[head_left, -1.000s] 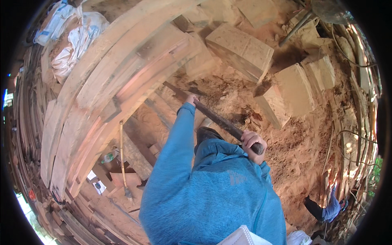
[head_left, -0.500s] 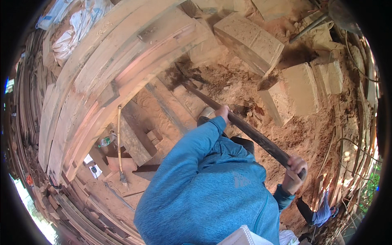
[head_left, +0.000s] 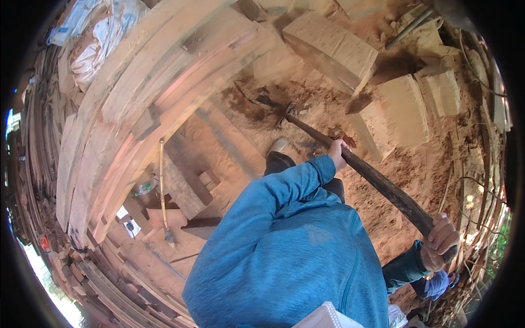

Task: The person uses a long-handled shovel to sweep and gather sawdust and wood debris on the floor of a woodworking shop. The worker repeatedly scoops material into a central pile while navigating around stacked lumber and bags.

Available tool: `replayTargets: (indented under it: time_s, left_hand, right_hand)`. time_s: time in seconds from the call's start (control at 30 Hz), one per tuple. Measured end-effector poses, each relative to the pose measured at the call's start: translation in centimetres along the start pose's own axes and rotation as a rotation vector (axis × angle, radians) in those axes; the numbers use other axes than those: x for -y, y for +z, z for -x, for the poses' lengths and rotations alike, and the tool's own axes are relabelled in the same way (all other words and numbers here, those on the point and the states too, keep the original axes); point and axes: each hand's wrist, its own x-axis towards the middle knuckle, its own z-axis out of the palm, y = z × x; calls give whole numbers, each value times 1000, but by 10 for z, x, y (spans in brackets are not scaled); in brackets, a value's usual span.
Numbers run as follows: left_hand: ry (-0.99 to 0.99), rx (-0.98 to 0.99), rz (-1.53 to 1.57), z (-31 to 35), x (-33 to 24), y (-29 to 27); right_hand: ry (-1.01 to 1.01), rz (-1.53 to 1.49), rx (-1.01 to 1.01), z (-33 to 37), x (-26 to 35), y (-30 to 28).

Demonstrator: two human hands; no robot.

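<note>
Both my hands are closed around the dark wooden handle (head_left: 383,186) of a long digging tool, which slants across my front from far middle to near right. My left hand (head_left: 338,153) grips it partway along, while my right hand (head_left: 439,243) wraps round its near end. At the far end, the dark metal head (head_left: 287,113) is down at the loose reddish-brown soil (head_left: 257,117). Blur hides whether it is a hoe or a pick. My shoe (head_left: 279,146) shows just short of the head.
Long curved-looking planks (head_left: 136,109) are stacked at left. Wooden blocks (head_left: 333,46) and a pale squared block (head_left: 403,109) lie at far right. A thin bamboo-handled brush (head_left: 162,191) leans on the planks. White sacks (head_left: 101,44) lie at upper left, and vines (head_left: 481,191) hang at right.
My hands and the tool have moved right, the right hand also toward me. The tool's head has been drawn back to the right and now shows above the soil.
</note>
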Motion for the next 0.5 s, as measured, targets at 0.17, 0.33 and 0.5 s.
replayTargets:
  time_s: [0.17,0.33,0.5]
  left_hand:
    - [-63,-100,-131,-2,-33,-9]
    - [185,-205,-221,-41,-124,-83]
    - [405,-373,-81,-84,-151,-119]
  right_hand:
    - [0,-57,-142,0,-17,2]
    - [144,-183,-176,19,-99,58]
    - [283,-277,-210,26,-127,78]
